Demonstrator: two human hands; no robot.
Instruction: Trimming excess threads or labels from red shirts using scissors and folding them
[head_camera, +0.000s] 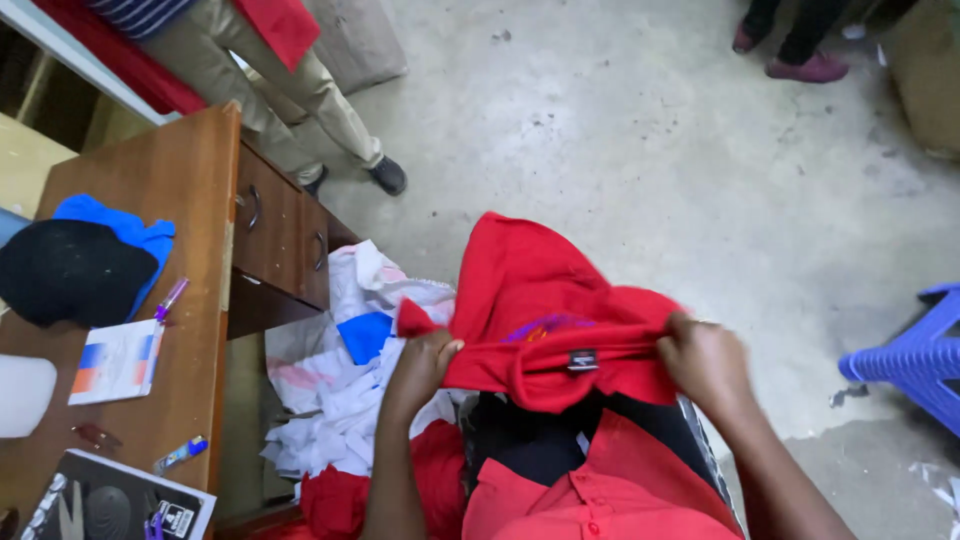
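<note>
Over the person's lap, a red shirt (540, 300) is stretched between both hands, its collar edge bunched into a thick roll with a small dark label facing up near the middle. At one end, the left hand (420, 365) is closed tight on the roll, a pointed corner of the cloth sticking out past the knuckles. At the other end, the right hand (705, 362) is clenched on the fabric in the same way, fingers curled over the top of the fold. A patch of purple and orange print shows on the shirt just above the roll. Below the hands lies another red garment (600, 490) with buttons down its front, resting on something black on the lap. Just beside the left forearm sits a heap of white cloth (330, 390) on the floor, with a blue square lying on top of it. Further left stands a wooden desk (190, 190) with two drawers, carrying a black cap (70, 272), a blue cloth (125, 228), a small card (115, 362) and a pen (170, 298). Well apart on the right edge is a blue plastic stool (915, 362). Across the grey concrete floor (650, 150), another person's legs in tan trousers (270, 85) stand near the desk.
</note>
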